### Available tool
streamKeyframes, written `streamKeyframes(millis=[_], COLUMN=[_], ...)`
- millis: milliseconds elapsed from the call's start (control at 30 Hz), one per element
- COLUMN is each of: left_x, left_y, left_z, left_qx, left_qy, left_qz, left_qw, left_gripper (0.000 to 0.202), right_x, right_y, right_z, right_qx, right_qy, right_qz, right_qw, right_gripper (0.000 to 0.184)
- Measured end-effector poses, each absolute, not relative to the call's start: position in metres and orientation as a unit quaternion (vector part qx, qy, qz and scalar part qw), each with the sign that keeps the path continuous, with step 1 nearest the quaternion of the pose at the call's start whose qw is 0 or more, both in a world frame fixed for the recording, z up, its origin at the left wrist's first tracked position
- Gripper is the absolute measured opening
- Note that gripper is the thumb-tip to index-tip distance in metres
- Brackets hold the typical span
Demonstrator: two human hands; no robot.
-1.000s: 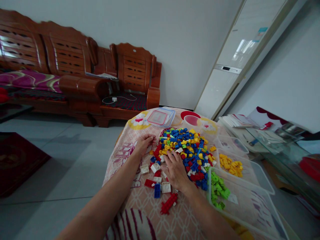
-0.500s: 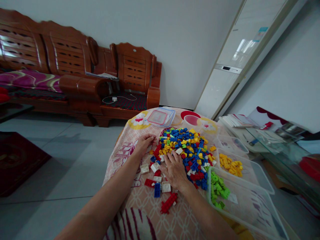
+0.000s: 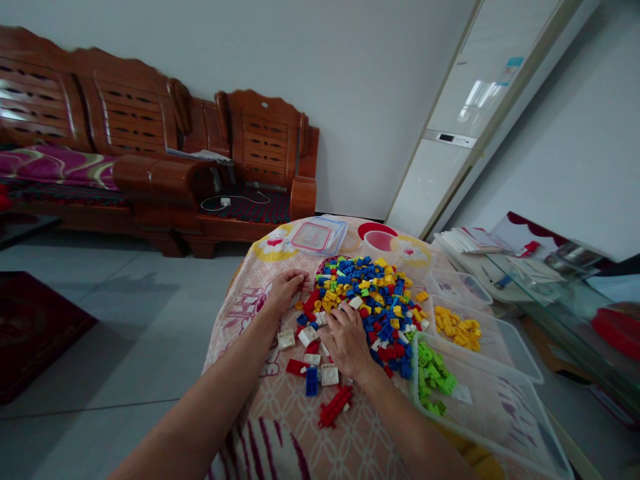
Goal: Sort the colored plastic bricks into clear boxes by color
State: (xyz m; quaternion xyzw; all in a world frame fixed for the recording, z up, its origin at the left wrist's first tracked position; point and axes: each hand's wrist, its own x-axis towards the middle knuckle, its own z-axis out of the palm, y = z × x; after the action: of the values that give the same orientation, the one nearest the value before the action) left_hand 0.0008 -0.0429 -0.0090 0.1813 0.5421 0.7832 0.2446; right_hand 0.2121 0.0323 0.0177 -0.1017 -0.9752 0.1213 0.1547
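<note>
A heap of mixed toy building bricks [image 3: 380, 287], in blue, yellow, red, white and green, lies on the table. My right hand [image 3: 347, 339] rests on the near left side of the heap, fingers apart and touching bricks. At the heap's left edge is my left hand [image 3: 287, 291], its fingers curled together; whatever they hold, if anything, is hidden. Between my forearms lie loose pieces: a white brick [image 3: 329, 375], a blue brick [image 3: 311, 382] and a long red piece made of joined bricks [image 3: 335, 407].
Right of the heap stand clear plastic boxes, one with green bricks [image 3: 434, 373], another with yellow bricks [image 3: 457, 327]. Box lids [image 3: 320, 235] and a red-and-white tub [image 3: 380, 240] sit at the back of the patterned tablecloth [image 3: 280, 413]. A glass shelf [image 3: 545, 293] is beyond the boxes.
The whole view has shifted slightly as the head moved. Both hands stay at nearly the same places beside and on the heap; no brick has visibly been moved.
</note>
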Motion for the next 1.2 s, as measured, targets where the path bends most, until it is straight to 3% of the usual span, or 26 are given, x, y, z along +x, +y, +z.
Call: streamKeyframes(millis=[400, 800, 967, 1100, 1200], left_x=[0.000, -0.001, 0.000, 0.001, 0.001], left_y=[-0.044, -0.044, -0.044, -0.045, -0.045], left_z=[-0.008, -0.010, -0.009, -0.007, -0.006], left_qx=[0.174, 0.184, 0.179, 0.178, 0.176], left_qy=[0.536, 0.524, 0.537, 0.540, 0.539], left_qz=[0.786, 0.791, 0.783, 0.782, 0.784], left_qw=[0.254, 0.259, 0.258, 0.257, 0.254], left_gripper=[0.029, 0.028, 0.031, 0.030, 0.029], right_x=[0.232, 0.324, 0.316, 0.292, 0.281], right_y=[0.060, 0.198, 0.178, 0.139, 0.119], right_z=[0.065, 0.099, 0.098, 0.095, 0.094], right_qx=[-0.148, -0.426, -0.339, -0.203, -0.178], right_qy=[-0.961, -0.871, -0.922, -0.968, -0.973], right_qz=[0.099, -0.167, -0.042, 0.095, 0.140], right_qw=[0.211, 0.178, 0.181, 0.112, 0.043], right_gripper=[0.037, 0.039, 0.037, 0.034, 0.033])
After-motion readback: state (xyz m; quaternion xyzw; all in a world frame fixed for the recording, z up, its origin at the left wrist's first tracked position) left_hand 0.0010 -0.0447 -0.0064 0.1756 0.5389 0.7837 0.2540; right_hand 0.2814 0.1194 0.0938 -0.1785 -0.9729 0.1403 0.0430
